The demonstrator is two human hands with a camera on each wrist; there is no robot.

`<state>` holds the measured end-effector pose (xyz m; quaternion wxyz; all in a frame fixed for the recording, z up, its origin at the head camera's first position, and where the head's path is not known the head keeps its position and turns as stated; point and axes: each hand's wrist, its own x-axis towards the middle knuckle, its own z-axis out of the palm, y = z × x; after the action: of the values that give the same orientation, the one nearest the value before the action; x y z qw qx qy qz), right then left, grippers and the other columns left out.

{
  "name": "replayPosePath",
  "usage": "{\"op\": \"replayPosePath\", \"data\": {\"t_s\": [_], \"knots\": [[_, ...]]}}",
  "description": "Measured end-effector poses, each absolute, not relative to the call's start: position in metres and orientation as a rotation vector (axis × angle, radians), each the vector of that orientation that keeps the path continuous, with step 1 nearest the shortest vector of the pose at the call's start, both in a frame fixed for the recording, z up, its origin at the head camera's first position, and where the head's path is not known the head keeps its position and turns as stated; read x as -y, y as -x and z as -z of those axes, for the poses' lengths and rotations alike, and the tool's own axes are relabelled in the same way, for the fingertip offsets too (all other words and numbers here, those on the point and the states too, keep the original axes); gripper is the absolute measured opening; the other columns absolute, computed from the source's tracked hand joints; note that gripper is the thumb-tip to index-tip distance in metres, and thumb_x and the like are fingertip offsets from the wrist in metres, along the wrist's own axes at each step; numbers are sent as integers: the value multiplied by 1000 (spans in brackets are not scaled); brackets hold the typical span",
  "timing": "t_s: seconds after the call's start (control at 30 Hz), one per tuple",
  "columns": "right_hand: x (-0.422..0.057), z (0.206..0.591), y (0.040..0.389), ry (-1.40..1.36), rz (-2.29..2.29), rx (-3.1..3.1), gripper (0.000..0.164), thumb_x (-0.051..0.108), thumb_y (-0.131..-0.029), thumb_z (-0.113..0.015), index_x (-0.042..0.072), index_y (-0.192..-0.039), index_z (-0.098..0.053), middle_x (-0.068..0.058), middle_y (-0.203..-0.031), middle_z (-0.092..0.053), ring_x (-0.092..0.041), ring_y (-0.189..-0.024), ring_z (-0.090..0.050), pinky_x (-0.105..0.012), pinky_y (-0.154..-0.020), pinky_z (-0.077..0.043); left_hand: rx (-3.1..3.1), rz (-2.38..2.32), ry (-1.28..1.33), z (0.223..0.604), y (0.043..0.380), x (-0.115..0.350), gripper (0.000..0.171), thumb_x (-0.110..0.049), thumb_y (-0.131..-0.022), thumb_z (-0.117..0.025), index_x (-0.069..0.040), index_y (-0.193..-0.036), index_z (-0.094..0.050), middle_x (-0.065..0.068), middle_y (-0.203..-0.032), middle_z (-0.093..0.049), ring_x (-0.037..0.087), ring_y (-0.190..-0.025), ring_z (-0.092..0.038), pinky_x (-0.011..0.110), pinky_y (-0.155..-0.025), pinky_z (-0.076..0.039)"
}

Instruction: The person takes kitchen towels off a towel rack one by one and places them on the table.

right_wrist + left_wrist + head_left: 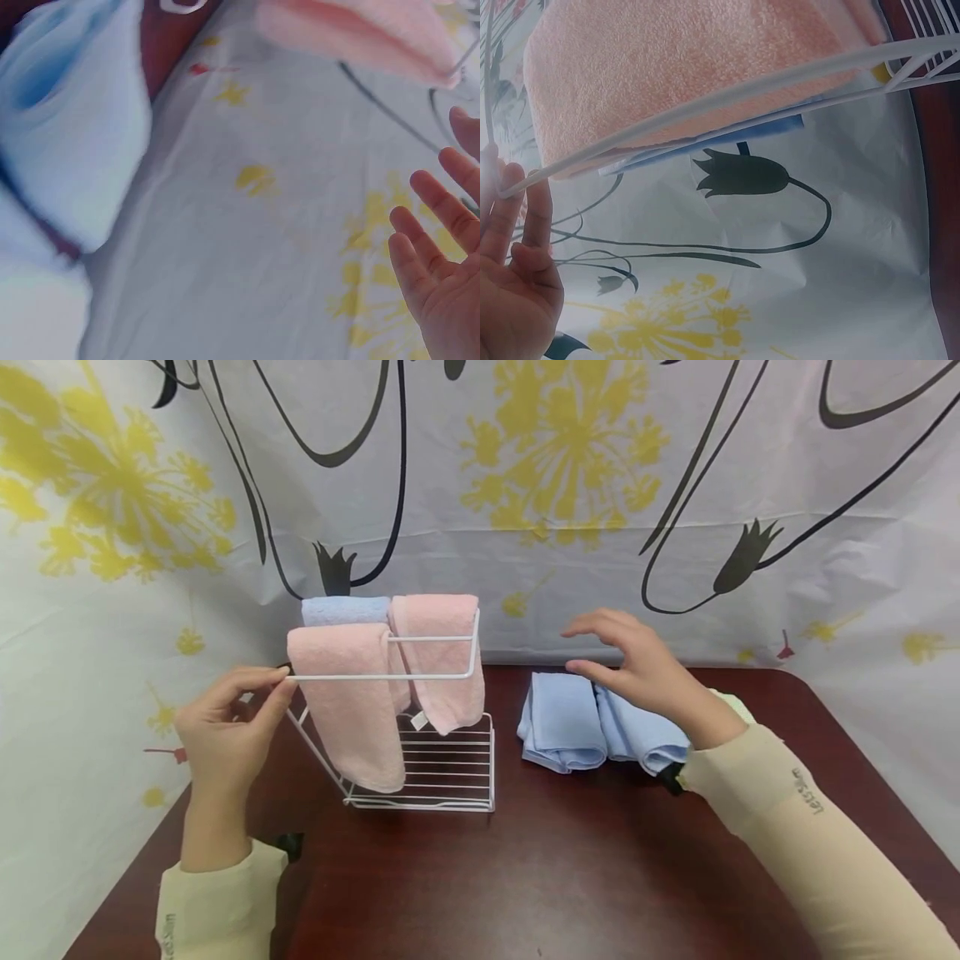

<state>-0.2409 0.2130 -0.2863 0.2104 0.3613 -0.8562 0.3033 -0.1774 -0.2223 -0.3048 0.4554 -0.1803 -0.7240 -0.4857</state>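
Blue terry first: two folded blue towels (592,727), side by side and touching, just right of centre in the head view, flat on the dark red counter (525,877). Long axes running from the near edge toward the backdrop, the near ends slanted a little to lower left. Right hand (637,672) directly above their far ends, and much the nearer of the two hands. Palm down, wrist over the right-hand towel, fingers (592,627) spread and nearly straight, pointing to the left of the frame toward the rack. Gripping nothing. Hard to tell whether the thumb brushes the cloth. Same spread, empty fingers (435,202) at the lower right of the right wrist view, with blue cloth blurred at its left edge.

Further left, centre-left of the frame, a white wire rack (450,768) standing on the counter, well apart from the folded pair. Over its rails, a pink towel (352,710) in front, a second pink towel (442,660) to its right, and a hung blue towel (345,610) behind at the upper left.

At the rack's left end, the left hand (228,727), thumb and forefinger closed in a pinch on the tip of the front rail (420,676), the other fingers loosely curled. In the left wrist view, fingertips (536,217) at the rail's end at the left edge, pink cloth filling the top.

Behind everything, a white backdrop (750,460) with yellow flowers and black stems.
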Motion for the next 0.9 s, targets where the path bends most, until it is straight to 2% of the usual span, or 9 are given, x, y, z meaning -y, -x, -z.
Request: {"op": "replayPosePath", "data": {"t_s": [0.13, 0.2, 0.47, 0.67, 0.9], "knots": [[-191, 271, 239, -1067, -879, 2304, 38, 7, -85, -77, 11, -121, -66, -7, -124, -64, -24, -121, -54, -45, -94, -47, 1786, 1187, 441, 306, 178, 223, 18, 9, -78, -76, 2, -95, -78, -4, -89, -75, 2, -72, -59, 13, -54, -37], [-180, 263, 239, -1089, -900, 2275, 38, 7, -85, -77, 11, -121, -66, -6, -124, -64, -23, -120, -54, -45, -94, -47, 1786, 1186, 440, 306, 178, 223, 18, 8, -78, -77, 2, -95, -78, -4, -88, -75, 2, -73, -59, 13, -54, -37], [-139, 237, 236, -1151, -996, 2259, 35, 14, -88, -75, 10, -122, -67, -5, -127, -63, -20, -124, -53, -46, -98, -47, 1761, 1207, 465, 304, 179, 221, 13, 9, -78, -76, 10, -91, -75, -18, -88, -72, 1, -70, -58, 13, -54, -37], [-109, 227, 240, -1235, -1008, 2244, 35, 14, -90, -73, 6, -123, -65, -7, -127, -63, -21, -123, -51, -47, -97, -46, 1743, 1217, 473, 303, 180, 220, 13, 10, -77, -75, 14, -89, -73, -18, -86, -71, 0, -69, -57, 13, -54, -36], [-79, 214, 246, -1331, -952, 2258, 32, 16, -91, -71, 5, -121, -66, -6, -125, -65, -20, -123, -52, -40, -101, -44, 1722, 1243, 464, 306, 181, 220, 14, 11, -76, -75, 16, -89, -72, -17, -85, -72, 1, -69, -57, 12, -55, -37]]}}
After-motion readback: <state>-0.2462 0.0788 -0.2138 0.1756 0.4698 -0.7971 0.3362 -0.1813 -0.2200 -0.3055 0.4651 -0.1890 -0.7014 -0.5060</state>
